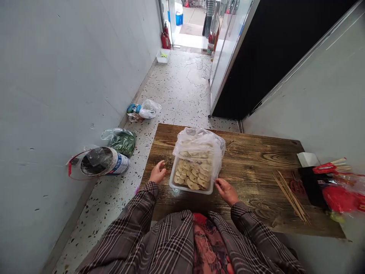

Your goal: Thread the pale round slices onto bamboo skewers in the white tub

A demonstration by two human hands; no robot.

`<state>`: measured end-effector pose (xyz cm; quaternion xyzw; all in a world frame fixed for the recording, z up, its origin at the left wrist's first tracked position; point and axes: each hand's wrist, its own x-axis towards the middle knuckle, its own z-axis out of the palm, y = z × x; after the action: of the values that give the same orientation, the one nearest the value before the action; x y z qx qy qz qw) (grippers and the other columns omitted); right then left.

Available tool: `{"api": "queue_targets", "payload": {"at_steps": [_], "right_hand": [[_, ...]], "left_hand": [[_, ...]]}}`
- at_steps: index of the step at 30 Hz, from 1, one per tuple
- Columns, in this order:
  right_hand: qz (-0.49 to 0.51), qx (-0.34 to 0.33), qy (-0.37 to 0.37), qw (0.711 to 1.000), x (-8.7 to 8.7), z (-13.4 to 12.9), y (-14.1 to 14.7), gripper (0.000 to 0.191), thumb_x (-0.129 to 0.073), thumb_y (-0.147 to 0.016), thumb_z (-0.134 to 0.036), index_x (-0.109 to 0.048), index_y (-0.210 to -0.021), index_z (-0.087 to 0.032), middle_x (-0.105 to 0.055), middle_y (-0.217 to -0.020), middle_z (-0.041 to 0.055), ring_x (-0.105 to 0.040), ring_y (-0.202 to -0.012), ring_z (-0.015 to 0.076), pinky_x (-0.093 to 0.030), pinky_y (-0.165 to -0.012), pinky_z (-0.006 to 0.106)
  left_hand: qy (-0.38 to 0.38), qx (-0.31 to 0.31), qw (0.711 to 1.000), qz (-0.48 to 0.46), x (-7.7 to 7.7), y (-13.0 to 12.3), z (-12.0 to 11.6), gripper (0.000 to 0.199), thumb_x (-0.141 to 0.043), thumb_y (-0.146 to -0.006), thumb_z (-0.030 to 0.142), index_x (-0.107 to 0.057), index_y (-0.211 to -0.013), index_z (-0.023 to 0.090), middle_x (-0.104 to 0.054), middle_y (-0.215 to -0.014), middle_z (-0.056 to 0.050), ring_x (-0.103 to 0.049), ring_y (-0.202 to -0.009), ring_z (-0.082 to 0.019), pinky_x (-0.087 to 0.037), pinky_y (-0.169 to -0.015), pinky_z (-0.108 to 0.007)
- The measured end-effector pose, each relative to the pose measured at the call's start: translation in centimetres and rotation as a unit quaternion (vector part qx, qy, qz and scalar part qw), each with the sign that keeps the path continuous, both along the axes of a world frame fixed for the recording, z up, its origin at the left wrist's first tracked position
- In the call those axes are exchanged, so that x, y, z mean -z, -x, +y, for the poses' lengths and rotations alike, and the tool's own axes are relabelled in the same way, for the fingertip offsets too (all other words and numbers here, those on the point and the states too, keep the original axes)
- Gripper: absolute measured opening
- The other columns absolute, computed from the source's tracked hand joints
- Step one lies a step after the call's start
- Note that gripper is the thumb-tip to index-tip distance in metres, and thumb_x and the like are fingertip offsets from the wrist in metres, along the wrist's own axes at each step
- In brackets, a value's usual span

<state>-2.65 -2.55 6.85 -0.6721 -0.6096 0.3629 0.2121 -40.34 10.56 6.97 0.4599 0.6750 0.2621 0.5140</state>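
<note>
A white plastic tray [191, 190] stands on the wooden table in front of me, filled with rows of thin, pale beige slices [192, 176] whose kind I cannot make out. A clear plastic bag [199, 139] lies over the far half of the tray and hangs down its right side. To the left of the tray is my left hand [157, 173], its fingers curved and apart, with nothing visible in it. By the tray's near right corner, my right hand [227, 191] pinches the bag's loose edge between thumb and fingers.
On the table's right lie thin wooden sticks [292, 198], red-handled scissors [297, 186] and a black box [310, 186] beside red packaging. A white bucket [118, 163] and a bag of greens [124, 141] stand on the floor at left. A glass door [230, 42] stands open ahead.
</note>
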Motion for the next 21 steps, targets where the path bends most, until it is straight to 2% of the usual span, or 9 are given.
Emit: {"api": "queue_targets", "payload": {"at_steps": [2,4,7,11,15,18,21], "right_hand": [[0.005,0.013,0.024,1.000,0.5,-0.3,0.5,0.029,-0.049,-0.086,-0.039,-0.067,-0.095,-0.018,-0.071,-0.094,0.0115,-0.064,-0.088,0.0246,-0.049,-0.084,0.037],[0.007,0.032,0.049,0.998,1.2,-0.3,1.4,0.030,-0.051,-0.082,-0.039,-0.068,-0.093,-0.017,-0.072,-0.090,0.0109,-0.064,-0.084,0.0243,-0.050,-0.082,0.036],[0.003,0.071,0.084,0.994,2.3,0.3,2.9,0.031,-0.053,-0.075,-0.032,-0.070,-0.095,-0.015,-0.073,-0.091,0.0103,-0.063,-0.085,0.0240,-0.050,-0.082,0.035],[0.002,0.142,0.128,0.982,3.6,1.8,4.2,0.036,-0.053,-0.067,-0.025,-0.072,-0.095,-0.014,-0.073,-0.090,0.0109,-0.064,-0.088,0.0259,-0.051,-0.082,0.036],[0.045,0.201,0.149,0.967,4.1,2.8,5.2,0.039,-0.054,-0.065,-0.023,-0.073,-0.097,-0.014,-0.074,-0.097,0.0155,-0.067,-0.096,0.0310,-0.051,-0.084,0.037],[0.094,0.237,0.158,0.954,4.0,3.3,6.3,0.038,-0.052,-0.064,-0.022,-0.074,-0.094,-0.013,-0.075,-0.098,0.0173,-0.069,-0.097,0.0322,-0.052,-0.080,0.036],[0.146,0.265,0.153,0.941,3.5,3.8,7.4,0.036,-0.049,-0.063,-0.022,-0.074,-0.086,-0.013,-0.076,-0.090,0.0152,-0.069,-0.094,0.0306,-0.054,-0.077,0.035]], "left_hand": [[-0.088,0.067,0.992,0.066,-0.2,-0.8,2.6,0.061,-0.056,-0.074,0.010,-0.055,-0.135,0.013,-0.059,-0.133,-0.017,-0.065,-0.104,-0.023,-0.053,-0.096,-0.039],[-0.138,0.123,0.978,0.093,0.0,-1.9,4.8,0.065,-0.052,-0.072,0.004,-0.054,-0.136,0.012,-0.057,-0.138,-0.016,-0.064,-0.103,-0.021,-0.051,-0.100,-0.038],[-0.148,0.183,0.966,0.110,0.9,-3.3,7.1,0.067,-0.049,-0.069,0.002,-0.056,-0.135,0.013,-0.058,-0.138,-0.012,-0.065,-0.097,-0.018,-0.051,-0.098,-0.035],[-0.128,0.213,0.960,0.129,1.7,-3.7,8.7,0.058,-0.053,-0.068,0.005,-0.062,-0.125,0.012,-0.065,-0.127,-0.012,-0.065,-0.090,-0.017,-0.051,-0.096,-0.034],[-0.133,0.250,0.949,0.136,1.0,-3.9,9.8,0.047,-0.059,-0.069,0.009,-0.067,-0.114,0.014,-0.068,-0.119,-0.011,-0.065,-0.101,-0.023,-0.049,-0.097,-0.036],[-0.141,0.265,0.944,0.140,0.5,-4.2,10.4,0.055,-0.059,-0.068,0.009,-0.064,-0.122,0.013,-0.061,-0.133,-0.017,-0.059,-0.118,-0.031,-0.043,-0.105,-0.041],[-0.123,0.251,0.954,0.103,0.7,-4.4,11.1,0.062,-0.059,-0.063,0.008,-0.063,-0.125,0.011,-0.053,-0.143,-0.018,-0.053,-0.127,-0.033,-0.036,-0.112,-0.044]]}}
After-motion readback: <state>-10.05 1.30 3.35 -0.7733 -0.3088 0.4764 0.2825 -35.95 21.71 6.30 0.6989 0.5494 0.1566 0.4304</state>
